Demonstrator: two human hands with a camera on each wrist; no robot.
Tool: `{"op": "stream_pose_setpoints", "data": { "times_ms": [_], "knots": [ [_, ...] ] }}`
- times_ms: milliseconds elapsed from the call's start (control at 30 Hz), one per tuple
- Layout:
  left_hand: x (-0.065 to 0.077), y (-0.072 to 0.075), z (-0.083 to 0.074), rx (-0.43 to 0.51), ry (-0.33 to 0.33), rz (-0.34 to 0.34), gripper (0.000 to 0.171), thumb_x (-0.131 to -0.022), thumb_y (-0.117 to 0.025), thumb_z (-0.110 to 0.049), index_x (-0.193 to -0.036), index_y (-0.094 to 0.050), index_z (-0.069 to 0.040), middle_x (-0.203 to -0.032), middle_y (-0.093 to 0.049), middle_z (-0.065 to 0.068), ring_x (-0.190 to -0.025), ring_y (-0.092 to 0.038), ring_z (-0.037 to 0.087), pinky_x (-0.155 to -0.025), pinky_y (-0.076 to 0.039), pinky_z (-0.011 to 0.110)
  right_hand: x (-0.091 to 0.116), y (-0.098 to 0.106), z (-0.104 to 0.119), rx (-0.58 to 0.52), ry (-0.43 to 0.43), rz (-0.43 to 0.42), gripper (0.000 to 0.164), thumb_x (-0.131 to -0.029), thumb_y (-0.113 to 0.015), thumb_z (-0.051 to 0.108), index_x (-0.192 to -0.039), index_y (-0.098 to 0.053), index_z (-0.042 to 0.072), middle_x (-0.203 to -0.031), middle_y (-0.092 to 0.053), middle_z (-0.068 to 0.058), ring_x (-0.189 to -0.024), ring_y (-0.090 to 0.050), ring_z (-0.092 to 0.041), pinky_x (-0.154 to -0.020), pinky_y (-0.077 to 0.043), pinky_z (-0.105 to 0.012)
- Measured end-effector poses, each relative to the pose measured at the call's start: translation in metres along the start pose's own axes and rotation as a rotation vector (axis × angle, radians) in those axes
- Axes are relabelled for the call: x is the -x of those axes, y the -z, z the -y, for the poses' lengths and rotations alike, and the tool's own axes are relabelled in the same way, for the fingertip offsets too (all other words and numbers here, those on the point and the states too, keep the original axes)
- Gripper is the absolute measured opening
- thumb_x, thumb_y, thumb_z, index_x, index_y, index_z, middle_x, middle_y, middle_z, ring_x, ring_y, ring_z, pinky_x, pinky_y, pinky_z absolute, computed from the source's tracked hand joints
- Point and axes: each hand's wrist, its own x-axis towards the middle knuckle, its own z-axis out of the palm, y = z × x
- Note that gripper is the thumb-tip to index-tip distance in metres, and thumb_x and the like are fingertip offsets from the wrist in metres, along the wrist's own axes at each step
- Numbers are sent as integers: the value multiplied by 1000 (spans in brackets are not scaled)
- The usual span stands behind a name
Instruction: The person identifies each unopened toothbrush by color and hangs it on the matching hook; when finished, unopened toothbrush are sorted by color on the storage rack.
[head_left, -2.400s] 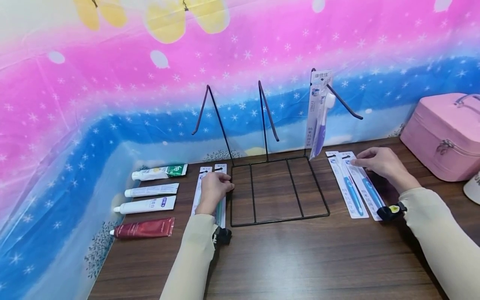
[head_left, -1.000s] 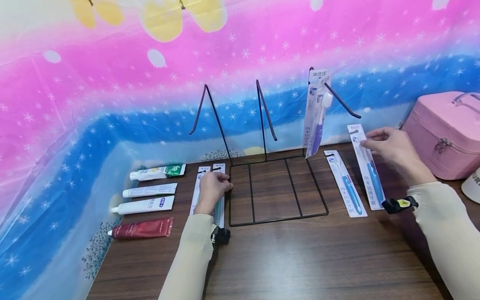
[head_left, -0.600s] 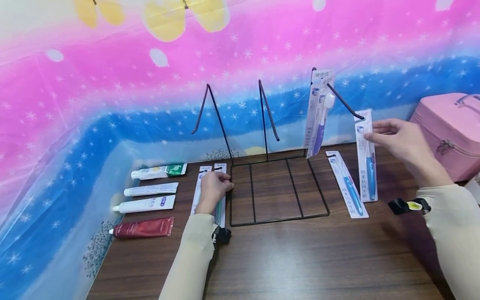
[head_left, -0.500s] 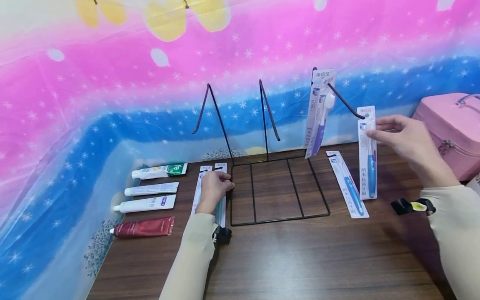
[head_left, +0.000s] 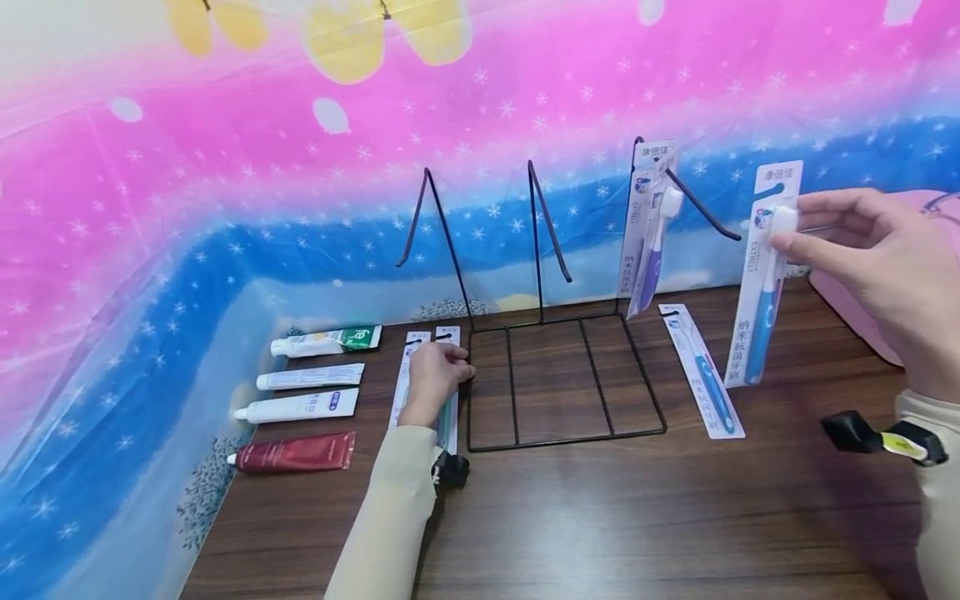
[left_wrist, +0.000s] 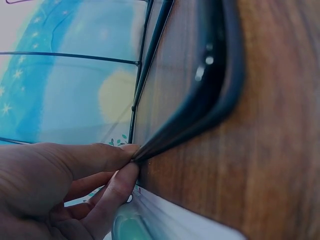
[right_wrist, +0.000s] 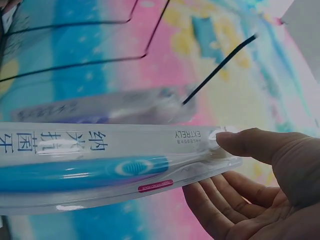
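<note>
Clock centred on rack base [head_left: 562, 442], 12 toward backdrop [head_left: 585, 92]. 6: bare tabletop [head_left: 570, 517], easy pass. Left hook [head_left: 412, 221] at 10:30, middle hook [head_left: 550, 221] at 12; both bare, open air between. Right hook [head_left: 697, 200] at 1: hanging packs [head_left: 649, 233] take the inner end, outer stretch free to tip. Held pack [head_left: 757, 283] at 2 blocks beyond tip; depth gap unclear. 3: flat pack [head_left: 703, 371] low, pink case [head_left: 855, 308] farther out. 9: left hand [head_left: 435, 379] blocks, toothpaste tubes [head_left: 300, 406] beyond.
</note>
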Motion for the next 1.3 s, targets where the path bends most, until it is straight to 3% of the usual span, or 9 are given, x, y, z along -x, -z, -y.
{"op": "stream_pose_setpoints", "data": {
  "times_ms": [100, 200, 367, 500, 600, 800, 1033, 1300],
  "knots": [
    [0, 0, 0, 1, -3, 3, 18, -82, -78, -8, -99, -75, -4, -90, -70, 7, -74, -63, 18, -65, -52, 33, 9, 1, 13, -20, 52, -34, 49, -87, -73, 9, -133, -56, 13, -111, -63, 4, -99, -59, -6, -78, -42, -6],
    [0, 0, 1, -5, -12, 3, 18, -82, -78, -8, -99, -76, -5, -91, -70, 7, -75, -64, 18, -66, -52, 33, 18, -1, 28, -47, 159, -65, 48, -86, -70, -3, -131, -58, 7, -108, -66, 2, -95, -61, -9, -78, -44, -9],
    [0, 1, 1, -8, -23, 0, 18, -81, -78, -8, -99, -76, -4, -91, -71, 7, -75, -64, 19, -66, -52, 33, 34, -9, 53, -105, 293, -51, 50, -80, -68, -16, -127, -58, -2, -103, -68, -2, -91, -63, -12, -80, -46, -13],
    [0, 2, 1, -12, -20, 0, 18, -81, -78, -8, -98, -76, -5, -90, -71, 7, -76, -64, 19, -67, -53, 34, 48, -19, 71, -60, 288, -2, 52, -80, -70, -14, -128, -58, 0, -106, -69, -8, -92, -65, -14, -81, -48, -14],
    [0, 2, 1, -20, -28, -3, 17, -81, -78, -8, -97, -76, -4, -89, -71, 7, -75, -64, 19, -67, -53, 34, 57, -28, 82, 35, 272, 40, 53, -81, -73, -8, -130, -58, 6, -108, -67, -10, -93, -65, -15, -81, -49, -15],
    [0, 2, -1, -18, -17, -3, 17, -81, -78, -8, -97, -76, -4, -89, -71, 7, -75, -64, 19, -67, -53, 34, 65, -46, 93, -43, 300, 150, 49, -78, -75, -10, -123, -60, 2, -104, -67, -13, -89, -66, -20, -71, -52, -19],
    [0, 2, 1, -23, -29, 0, 18, -82, -78, -9, -99, -76, -4, -89, -70, 6, -73, -62, 18, -65, -51, 32, 67, -70, 96, -86, 286, 250, 47, -80, -77, -3, -122, -60, 7, -102, -67, -11, -91, -65, -22, -70, -54, -23],
    [0, 1, 1, -31, -36, -10, 18, -81, -78, -9, -98, -76, -4, -84, -70, 5, -71, -62, 18, -64, -51, 33, 65, -92, 94, -115, 320, 305, 42, -80, -78, 3, -117, -60, 10, -100, -66, -5, -88, -66, -21, -70, -54, -24]
  ]
}}
